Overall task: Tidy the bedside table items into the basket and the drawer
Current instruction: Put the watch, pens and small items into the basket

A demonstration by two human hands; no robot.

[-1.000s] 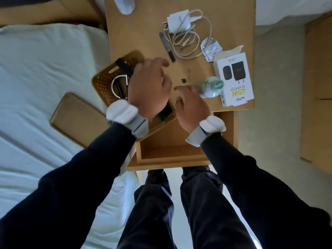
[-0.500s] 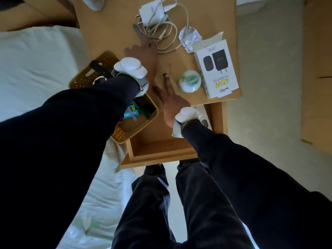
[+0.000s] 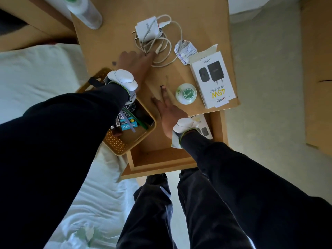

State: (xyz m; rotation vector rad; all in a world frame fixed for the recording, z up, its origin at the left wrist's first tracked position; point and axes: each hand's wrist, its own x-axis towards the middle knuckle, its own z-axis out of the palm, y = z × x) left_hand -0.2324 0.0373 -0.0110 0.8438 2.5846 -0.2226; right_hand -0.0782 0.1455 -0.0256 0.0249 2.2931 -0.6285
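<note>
My left hand (image 3: 135, 61) reaches across the bedside table (image 3: 111, 42), its fingers stretched out and its fingertips touching the loops of the white cable (image 3: 167, 49) of the white charger (image 3: 146, 29). My right hand (image 3: 166, 109) lies flat on the table, one straight finger touching a tiny dark object (image 3: 162, 86). The yellow perforated basket (image 3: 116, 143) sits at the table's front left under my left forearm and holds several small items. Below the table's front edge the wooden drawer (image 3: 158, 157) stands pulled out, with a white box (image 3: 203, 124) in its right corner.
Right of my right hand stand a round white container with a green lid (image 3: 186, 94) and a white 45W adapter box (image 3: 213, 81). A blister pack (image 3: 185, 50) lies by the cable. A clear bottle (image 3: 84, 13) stands at the back left. The bed (image 3: 45, 72) borders the left side.
My left hand has moved from over the basket forward to the cable. My right hand flattened near the round container, one finger on the tiny dark object. The camera tilted closer.
</note>
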